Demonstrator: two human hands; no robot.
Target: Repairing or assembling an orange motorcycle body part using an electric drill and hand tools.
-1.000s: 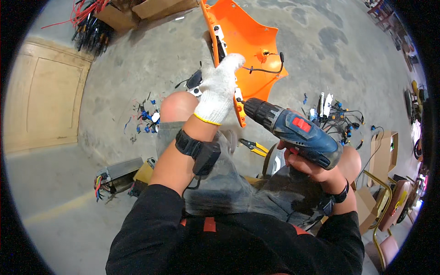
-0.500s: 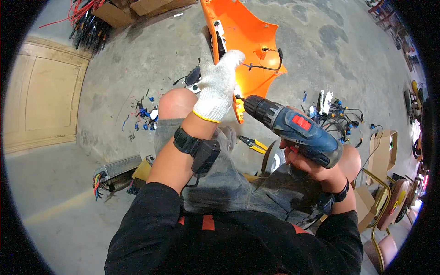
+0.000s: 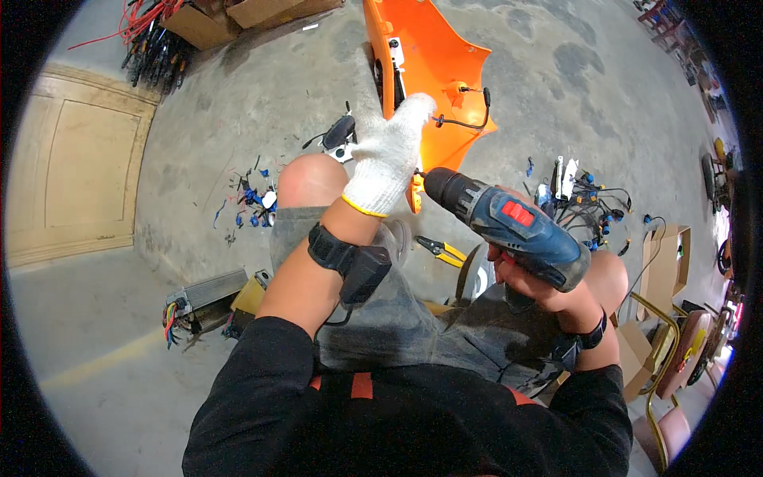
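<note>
Looks partway along, as a judgement, with white strips (image 3: 396, 52) and a black cable (image 3: 465, 125) attached inside the orange panel (image 3: 445, 48). With the drill (image 3: 540, 242) levelled at the panel's near end, bit right beside the edge, seems busy at one fastening; cannot tell of contact there, nor count any fastenings left. Found ahead of the knees (image 3: 314, 181), past the drill's nose, narrow end toward the body. Strewn on the concrete floor (image 3: 270, 119): loose wiring scraps on the left (image 3: 258, 199) and on the right (image 3: 592, 199), plus yellow-handled pliers (image 3: 441, 252) between the knees.

Clamped on the panel's left edge with the gloved left hand (image 3: 385, 151), thumb over the inner side, fingers on the outer side hard to make out, forearm reaching straight forward. Wrapped around the drill's handle with the bare right hand (image 3: 528, 282), elbow bent close to the body, wrist turned inward, pointing the drill forward and leftward.
</note>
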